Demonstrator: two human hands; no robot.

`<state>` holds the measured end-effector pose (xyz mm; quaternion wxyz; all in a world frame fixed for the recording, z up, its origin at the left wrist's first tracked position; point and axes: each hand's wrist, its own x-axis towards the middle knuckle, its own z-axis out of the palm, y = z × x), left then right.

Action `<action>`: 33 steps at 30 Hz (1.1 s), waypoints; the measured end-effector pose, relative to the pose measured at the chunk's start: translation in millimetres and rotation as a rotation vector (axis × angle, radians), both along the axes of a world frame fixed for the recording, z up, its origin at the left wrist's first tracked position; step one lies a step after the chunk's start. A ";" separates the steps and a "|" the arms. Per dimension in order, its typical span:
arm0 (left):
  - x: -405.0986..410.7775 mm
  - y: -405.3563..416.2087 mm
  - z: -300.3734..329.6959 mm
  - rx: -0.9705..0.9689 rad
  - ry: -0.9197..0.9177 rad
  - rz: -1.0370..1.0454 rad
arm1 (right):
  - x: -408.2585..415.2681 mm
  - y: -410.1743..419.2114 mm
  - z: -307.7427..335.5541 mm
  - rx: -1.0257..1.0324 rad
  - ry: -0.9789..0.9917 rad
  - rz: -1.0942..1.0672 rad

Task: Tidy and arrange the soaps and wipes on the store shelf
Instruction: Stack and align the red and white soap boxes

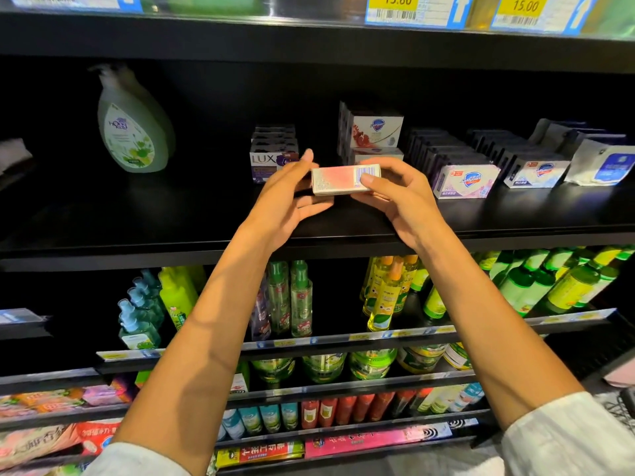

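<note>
Soap box (345, 179), pale with a pink panel and a barcode on its upper face, held level above the black shelf (171, 218) by 2 hands. Left hand (287, 201): fingers reach behind the box's left end and the thumb curls beneath it, so this grip grasps the box. Right hand (400, 197): thumb lies on the upper face near the barcode and the fingers wrap behind the right end, so this grip also grasps the box. The box sits between the two hands, in front of the stocked rows and near the shelf's front edge.

Behind the left hand stands a stack of Lux boxes (271, 151), purple and white. Behind the right hand stands a stack of Safeguard boxes (374, 132), white with a red motif. To the right, 2 rows run toward the back of the shelf: a pink Safeguard row (464, 180) and a blue Safeguard row (534, 171). Wipes packs (601, 163), white with blue labels, lie at the far right. A green pump bottle (134, 128) stands alone, well apart at the left. Yellow price tags (522, 6) line the shelf edge above. Green and yellow spray bottles (385, 297) fill the shelf below.
</note>
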<state>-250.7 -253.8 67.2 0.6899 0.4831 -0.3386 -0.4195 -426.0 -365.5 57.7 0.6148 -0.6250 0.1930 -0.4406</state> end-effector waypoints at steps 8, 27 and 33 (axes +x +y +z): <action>5.5 -0.8 -4.0 -0.019 0.031 0.028 | 0.2 0.9 0.2 -0.054 0.053 0.011; 4.6 4.6 -4.6 -0.070 -0.076 -0.036 | 0.6 2.9 4.1 0.095 0.032 0.034; 0.7 2.1 -5.8 -0.028 -0.152 0.024 | 1.7 0.3 0.1 -0.025 0.062 0.021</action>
